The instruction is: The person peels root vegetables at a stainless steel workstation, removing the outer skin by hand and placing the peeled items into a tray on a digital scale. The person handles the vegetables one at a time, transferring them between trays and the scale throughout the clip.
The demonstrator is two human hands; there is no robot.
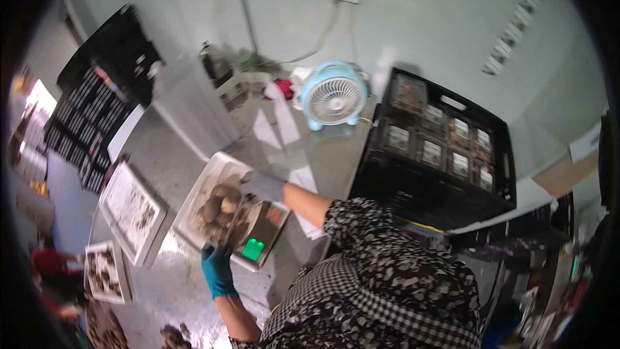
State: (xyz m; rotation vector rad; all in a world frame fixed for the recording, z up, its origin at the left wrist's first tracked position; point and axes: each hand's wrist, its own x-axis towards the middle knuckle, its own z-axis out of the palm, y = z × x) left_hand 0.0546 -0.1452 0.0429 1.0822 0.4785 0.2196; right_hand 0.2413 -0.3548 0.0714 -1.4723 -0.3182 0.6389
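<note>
A white tray (pixel 193 194) with a rounded rim holds several brown lumpy pieces (pixel 225 206), maybe mushrooms. At the tray's near side is a weighing scale (pixel 259 237) with a lit green display. My left hand (pixel 219 269), in a teal glove, has its fingers by the tray's lower edge, close to the pieces. In a grey glove, my right hand (pixel 264 186) reaches over the tray's upper right side, fingertips near the pieces. A thin dark edge runs between the two hands; whether either hand grips it is unclear, as the fingers are blurred.
A white tray with crumbs (pixel 133 208) and a smaller tray of brown pieces (pixel 104 271) lie left. Beyond are a translucent bin (pixel 191 106), paper strips (pixel 286 116) and a blue fan (pixel 334 97). A black crate (pixel 436 155) with clear packs stands right. A person (pixel 53 276) is far left.
</note>
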